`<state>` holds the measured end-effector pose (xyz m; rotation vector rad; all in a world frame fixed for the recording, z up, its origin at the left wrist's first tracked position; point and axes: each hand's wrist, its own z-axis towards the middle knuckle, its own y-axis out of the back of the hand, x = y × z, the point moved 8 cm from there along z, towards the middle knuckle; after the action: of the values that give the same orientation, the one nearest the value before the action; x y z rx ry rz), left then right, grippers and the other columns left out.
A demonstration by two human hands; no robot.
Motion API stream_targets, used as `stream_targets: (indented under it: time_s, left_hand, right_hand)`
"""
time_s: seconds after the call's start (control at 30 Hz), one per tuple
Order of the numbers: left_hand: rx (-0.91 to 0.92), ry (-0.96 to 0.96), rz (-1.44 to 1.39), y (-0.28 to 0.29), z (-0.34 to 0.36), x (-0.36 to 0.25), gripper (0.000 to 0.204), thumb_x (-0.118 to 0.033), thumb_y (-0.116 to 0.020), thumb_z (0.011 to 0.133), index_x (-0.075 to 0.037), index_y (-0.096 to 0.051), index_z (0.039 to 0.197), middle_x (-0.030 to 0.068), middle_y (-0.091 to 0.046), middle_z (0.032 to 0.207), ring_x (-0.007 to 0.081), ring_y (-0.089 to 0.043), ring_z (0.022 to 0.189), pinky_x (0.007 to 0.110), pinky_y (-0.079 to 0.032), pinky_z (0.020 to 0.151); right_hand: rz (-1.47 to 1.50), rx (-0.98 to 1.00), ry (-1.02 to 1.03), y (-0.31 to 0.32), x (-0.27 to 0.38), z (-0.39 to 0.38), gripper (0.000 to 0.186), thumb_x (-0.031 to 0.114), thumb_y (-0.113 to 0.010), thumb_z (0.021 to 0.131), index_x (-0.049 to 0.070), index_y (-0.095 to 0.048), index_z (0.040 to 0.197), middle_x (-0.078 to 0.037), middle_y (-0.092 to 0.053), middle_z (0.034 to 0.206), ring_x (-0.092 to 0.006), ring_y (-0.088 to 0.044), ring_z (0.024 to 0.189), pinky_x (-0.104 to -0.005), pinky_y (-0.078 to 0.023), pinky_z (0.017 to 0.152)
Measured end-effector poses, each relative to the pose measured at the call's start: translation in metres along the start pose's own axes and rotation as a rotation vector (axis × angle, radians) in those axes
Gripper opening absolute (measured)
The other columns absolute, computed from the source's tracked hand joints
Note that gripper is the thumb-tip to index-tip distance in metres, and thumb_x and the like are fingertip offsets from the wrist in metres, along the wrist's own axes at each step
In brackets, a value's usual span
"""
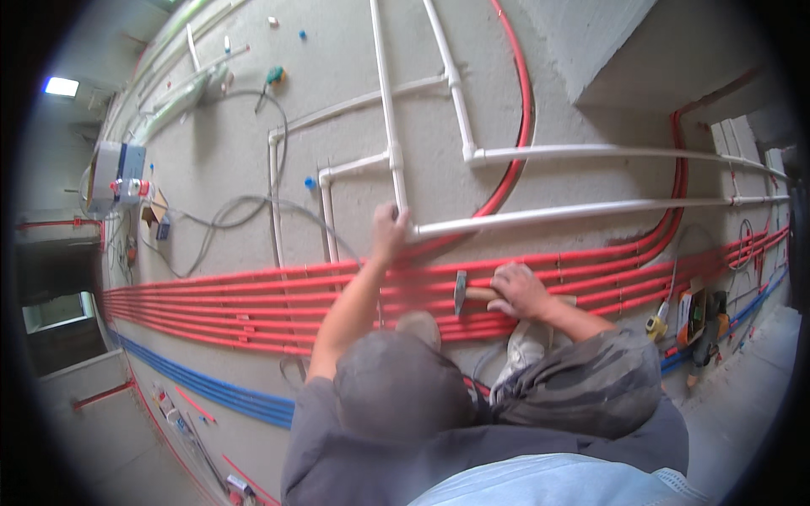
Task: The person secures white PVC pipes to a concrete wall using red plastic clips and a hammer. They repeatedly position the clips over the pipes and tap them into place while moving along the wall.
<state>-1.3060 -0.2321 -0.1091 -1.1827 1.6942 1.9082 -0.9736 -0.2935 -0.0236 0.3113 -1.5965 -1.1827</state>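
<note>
My left hand (pixel 390 232) is closed at the lower end of an upright run of white plastic pipe (pixel 390 110), beside the corner where a long white pipe (pixel 540 218) heads off to the right. Whether a small piece is also pinched there, I cannot tell. In my right hand (pixel 519 291) is a hammer (pixel 461 293), gripped by its wooden handle. Its metal head points left, above the row of red conduits (pixel 354 297). These conduits run side by side across the floor, below my left hand and under the hammer.
Blue pipes (pixel 211 392) lie at the lower left. A grey cable (pixel 240 201) loops over the concrete, near a green power tool (pixel 276 75). Boxes (pixel 118 173) stand at the far left. More tools and a yellow tape measure (pixel 656 327) sit at the right. My shoes (pixel 525 347) are beside the conduits.
</note>
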Motion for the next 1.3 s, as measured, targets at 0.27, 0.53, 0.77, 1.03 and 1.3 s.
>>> stream_targets:
  time_s: [0.27,0.53,0.77,1.03,1.3]
  left_hand:
    - [0.044,0.296,-0.422,-0.008,0.002,-0.009,0.03,-0.013,-0.078,0.086,0.004,-0.075,0.11,0.003,-0.069,0.077,0.0091,-0.06,0.067,0.027,-0.046,0.06]
    - [0.073,0.349,-0.593,-0.012,0.002,0.012,0.036,-0.017,-0.08,0.085,0.001,-0.075,0.116,0.0069,-0.074,0.085,0.0128,-0.065,0.072,0.031,-0.05,0.065]
    - [-0.013,0.085,-0.028,-0.003,0.006,-0.002,0.032,-0.027,-0.076,0.084,-0.003,-0.075,0.105,0.0112,-0.065,0.073,0.0207,-0.061,0.066,0.037,-0.048,0.063]
    - [-0.03,0.113,-0.058,-0.005,0.002,-0.008,0.042,-0.025,-0.076,0.086,0.002,-0.071,0.118,0.0096,-0.065,0.075,0.0185,-0.06,0.068,0.035,-0.049,0.066]
    - [-0.011,0.151,0.022,-0.005,0.0,-0.004,0.043,-0.035,-0.076,0.086,-0.002,-0.071,0.113,0.0146,-0.066,0.09,0.0299,-0.064,0.083,0.043,-0.051,0.077]
  right_hand:
    - [0.115,-0.021,-0.085,0.01,-0.012,0.003,0.037,0.03,-0.08,0.082,0.007,-0.063,0.105,-0.012,-0.06,0.11,-0.0334,-0.058,0.105,-0.0458,-0.048,0.09]
    - [-0.166,-0.355,-0.227,0.06,-0.08,0.031,0.028,0.019,-0.076,0.087,0.007,-0.066,0.11,-0.015,-0.062,0.116,-0.036,-0.06,0.11,-0.0473,-0.048,0.094]
    - [-0.502,-0.274,-0.527,0.113,-0.187,0.08,0.051,0.022,-0.07,0.092,0.012,-0.057,0.14,-0.011,-0.052,0.147,-0.0313,-0.045,0.139,-0.0495,-0.034,0.115]
    - [-0.49,-0.166,-0.642,0.1,-0.234,0.102,0.045,0.029,-0.064,0.098,0.019,-0.057,0.141,-0.003,-0.056,0.144,-0.0262,-0.044,0.141,-0.0602,-0.027,0.119]
    - [-0.523,-0.219,-0.571,0.096,-0.232,0.115,0.037,0.027,-0.062,0.098,0.022,-0.062,0.134,-0.003,-0.061,0.133,-0.0242,-0.052,0.133,-0.0633,-0.029,0.115]
